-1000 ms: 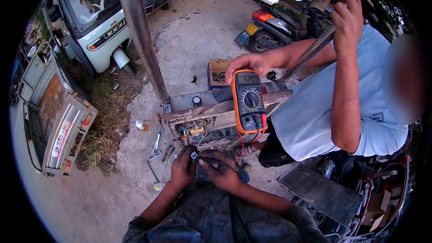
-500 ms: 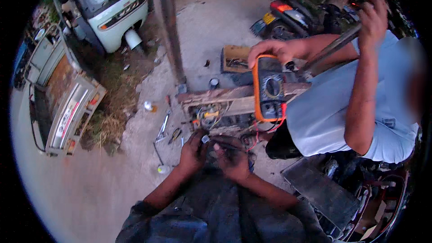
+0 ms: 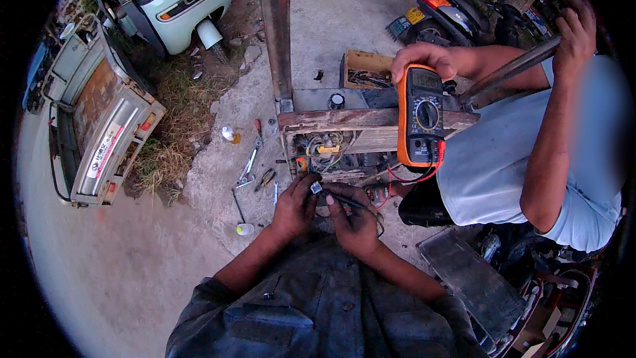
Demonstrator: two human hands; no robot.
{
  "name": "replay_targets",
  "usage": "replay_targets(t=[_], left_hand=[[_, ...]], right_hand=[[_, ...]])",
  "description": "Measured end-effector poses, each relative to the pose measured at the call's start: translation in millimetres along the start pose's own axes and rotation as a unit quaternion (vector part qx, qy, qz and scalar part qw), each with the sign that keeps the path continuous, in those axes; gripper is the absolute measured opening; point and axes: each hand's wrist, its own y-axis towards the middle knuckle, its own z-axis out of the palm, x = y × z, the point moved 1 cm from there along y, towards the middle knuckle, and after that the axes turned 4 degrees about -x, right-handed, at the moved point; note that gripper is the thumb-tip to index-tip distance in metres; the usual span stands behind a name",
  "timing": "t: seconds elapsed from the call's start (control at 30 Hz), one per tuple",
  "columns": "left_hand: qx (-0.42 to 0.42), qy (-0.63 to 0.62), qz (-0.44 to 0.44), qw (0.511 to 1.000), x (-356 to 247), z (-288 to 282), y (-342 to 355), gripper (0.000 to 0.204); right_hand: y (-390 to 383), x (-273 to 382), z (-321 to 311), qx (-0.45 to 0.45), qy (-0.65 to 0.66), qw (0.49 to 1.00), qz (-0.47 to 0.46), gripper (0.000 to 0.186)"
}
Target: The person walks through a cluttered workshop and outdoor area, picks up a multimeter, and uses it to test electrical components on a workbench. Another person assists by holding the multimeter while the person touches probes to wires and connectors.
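My left hand (image 3: pixel 295 211) is closed, its fingertips pinching a small whitish connector (image 3: pixel 316 187). Close beside it, my right hand (image 3: pixel 356 227) grips a slim black test probe (image 3: pixel 344 199), whose tip end points toward the connector. I cannot tell whether the two touch. Beyond my right hand, a co-worker's hand (image 3: pixel 424 59) holds up an orange and black multimeter (image 3: pixel 425 116), dial facing me. A red test lead (image 3: pixel 434 171) and a black one run down from it. In front of my hands, exposed wiring (image 3: pixel 324 147) with yellow and orange parts sits inside a worn frame (image 3: pixel 344 119).
Left of my hands, a screwdriver (image 3: pixel 258 127), wrenches (image 3: pixel 248 164), pliers (image 3: pixel 265 178) and small bottles (image 3: pixel 244 229) lie on the concrete. A metal post (image 3: pixel 275 33) rises ahead. An open cardboard box (image 3: pixel 366 66) stands beyond the frame. The co-worker (image 3: pixel 490 152) is close at right.
The view has shifted, so the surroundings sit further right and the picture is sharper. My hands stay close together around the connector and probe. The co-worker still holds the multimeter.
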Motion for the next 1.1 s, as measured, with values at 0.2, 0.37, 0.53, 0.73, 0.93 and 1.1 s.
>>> replay_targets(t=[0.2,0.37,0.53,0.73,0.93,1.1], left_hand=[[-0.027,0.018,0.055,0.998,-1.4,-0.3,1.2,0.042],[-0.013,0.014,0.038,0.999,-1.0,-2.6,1.6,0.044],[-0.018,0.029,0.059,0.998,0.7,-0.8,2.9,0.045],[-0.025,0.014,0.028,0.999,-10.0,-2.9,3.7,0.044],[-0.011,0.035,0.043,0.998,-6.4,2.1,3.2,0.045],[-0.012,0.030,0.039,0.999,-8.2,-1.3,6.9,0.046]], right_hand=[[-0.2,-0.1,0.5,-0.010,-0.010,1.000,-0.004,0.022],[0.5,-1.0,3.5,-0.018,0.002,1.000,0.005,0.021],[6.2,2.9,-2.6,-0.018,-0.036,0.999,-0.026,0.020],[3.6,-1.4,-0.2,0.009,-0.012,0.998,0.061,0.019],[3.5,-4.6,-3.4,0.008,-0.032,0.999,0.018,0.020],[5.5,-4.8,-2.3,0.007,-0.017,1.000,0.011,0.020]])
